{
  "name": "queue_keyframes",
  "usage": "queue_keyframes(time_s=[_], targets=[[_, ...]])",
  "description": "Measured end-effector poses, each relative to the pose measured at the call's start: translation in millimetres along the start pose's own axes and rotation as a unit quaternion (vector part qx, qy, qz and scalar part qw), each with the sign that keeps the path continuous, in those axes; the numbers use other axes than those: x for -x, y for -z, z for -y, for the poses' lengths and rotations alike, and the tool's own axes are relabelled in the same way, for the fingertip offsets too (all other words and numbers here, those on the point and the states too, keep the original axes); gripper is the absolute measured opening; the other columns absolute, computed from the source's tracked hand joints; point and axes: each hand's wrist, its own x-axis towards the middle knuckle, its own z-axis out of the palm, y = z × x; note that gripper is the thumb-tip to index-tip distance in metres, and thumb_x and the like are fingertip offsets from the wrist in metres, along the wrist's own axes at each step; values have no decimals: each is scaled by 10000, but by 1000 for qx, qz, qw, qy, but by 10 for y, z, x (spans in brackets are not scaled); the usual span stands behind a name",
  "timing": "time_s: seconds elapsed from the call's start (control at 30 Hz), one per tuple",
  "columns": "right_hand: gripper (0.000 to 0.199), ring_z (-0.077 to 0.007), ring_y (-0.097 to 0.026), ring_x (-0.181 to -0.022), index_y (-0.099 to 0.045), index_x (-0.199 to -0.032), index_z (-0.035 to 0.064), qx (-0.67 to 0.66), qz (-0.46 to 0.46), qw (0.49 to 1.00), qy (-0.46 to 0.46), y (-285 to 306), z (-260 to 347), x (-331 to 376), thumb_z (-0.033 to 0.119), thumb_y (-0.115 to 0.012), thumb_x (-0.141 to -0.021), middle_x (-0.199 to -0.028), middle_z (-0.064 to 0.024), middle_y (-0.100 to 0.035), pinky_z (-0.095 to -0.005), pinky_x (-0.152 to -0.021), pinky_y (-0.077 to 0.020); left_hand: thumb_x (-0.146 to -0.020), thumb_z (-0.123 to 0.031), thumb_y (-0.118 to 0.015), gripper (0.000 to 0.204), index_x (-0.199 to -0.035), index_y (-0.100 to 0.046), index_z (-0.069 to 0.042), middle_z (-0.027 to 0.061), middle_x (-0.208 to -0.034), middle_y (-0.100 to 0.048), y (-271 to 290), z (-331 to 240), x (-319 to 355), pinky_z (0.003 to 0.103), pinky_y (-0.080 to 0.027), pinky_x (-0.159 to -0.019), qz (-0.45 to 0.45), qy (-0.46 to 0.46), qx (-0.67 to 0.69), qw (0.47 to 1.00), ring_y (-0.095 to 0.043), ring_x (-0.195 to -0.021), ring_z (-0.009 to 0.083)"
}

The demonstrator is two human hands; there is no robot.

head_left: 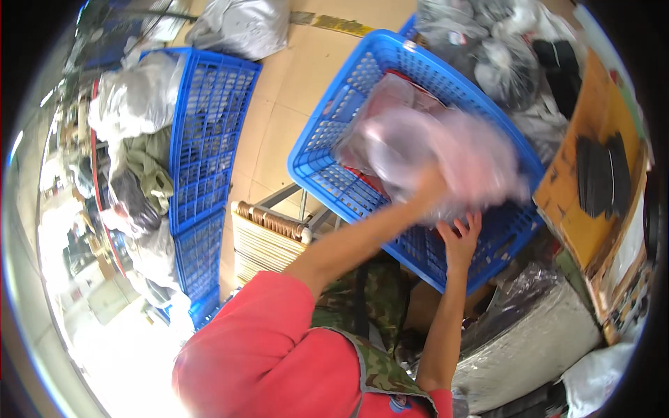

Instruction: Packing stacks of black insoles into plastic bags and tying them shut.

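Note:
A large blue plastic basket [334,104] with perforated sides holds clear plastic bags of pinkish cloth. One pale pink, plastic-wrapped bundle [481,157] is smeared by motion over the right part of the basket. My left hand [433,182] reaches across to this bundle; its fingers are blurred and partly hidden by the plastic. Just below, my right hand [460,240] has its fingers spread at the bundle's lower edge, above the basket's near side. Another clear bag with pinkish contents [383,101] lies deeper in the basket, with some red showing beneath it.
On the left, blue crates [209,139] stand beside bags and green cloth [150,164]. A woven-seat stool [268,240] is near the basket. At right are a wooden board [592,160] with black strips and a plastic-covered grey bulk [529,341]. Grey bags [509,70] lie behind.

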Motion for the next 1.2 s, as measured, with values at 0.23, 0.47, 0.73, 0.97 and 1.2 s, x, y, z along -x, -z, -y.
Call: queue_keyframes(time_s=[0.23, 0.47, 0.73, 0.97, 1.2], targets=[[596, -224, -583, -1040, -412, -1334, 35, -146, 18, 983, -112, -210, -597, 640, 85, -674, -801, -1220, -94, -565, -308, -876, -465, -871, -132, -449, 317, -1151, -562, -35, 120, -1101, -616, -937, -1156, 1534, 408, -439, -913, -65, 117, -322, 937, -571, -1071, 279], [594, -225, -581, -1023, -420, -1331, 16, -291, -208, 907, -221, 636, -1066, 439, 90, -664, -795, -1181, -83, -578, -328, -884, -460, -736, -83, -595, 296, -1030, -612, -49, 145, -1071, -604, 725, -1420, 1120, 430, -445, -881, 352, -199, 121, 907, -551, -1062, 334], [475, -200, -607, -871, -547, -1185, 19, 62, -40, 996, -57, 159, -479, 358, 134, -727, -761, -1062, -107, -603, -314, -758, -473, -638, 32, -533, 265, -849, -613, -105, 96, -827, -563, 2180, -142, 1068, 436, -400, -731, 103, -41, -189, 976, -535, -874, 320], [501, -321, -574, -969, -561, -1214, 76, 224, 178, 958, 35, -166, -306, 309, 238, -682, -755, -1054, -160, -589, -415, -851, -455, -640, -81, -575, 140, -769, -591, -133, 54, -771, -545, 2098, 420, 1054, 405, -384, -722, 54, -33, -296, 953, -550, -819, 253], [530, -328, -522, -1070, -553, -1228, 102, 360, 267, 889, 99, -267, -314, 904, 338, -693, -774, -1135, -142, -557, -470, -891, -415, -703, -144, -564, 52, -752, -572, -128, 48, -786, -568, 2143, 523, 1055, 397, -408, -750, 87, -8, -343, 935, -557, -827, 259]])
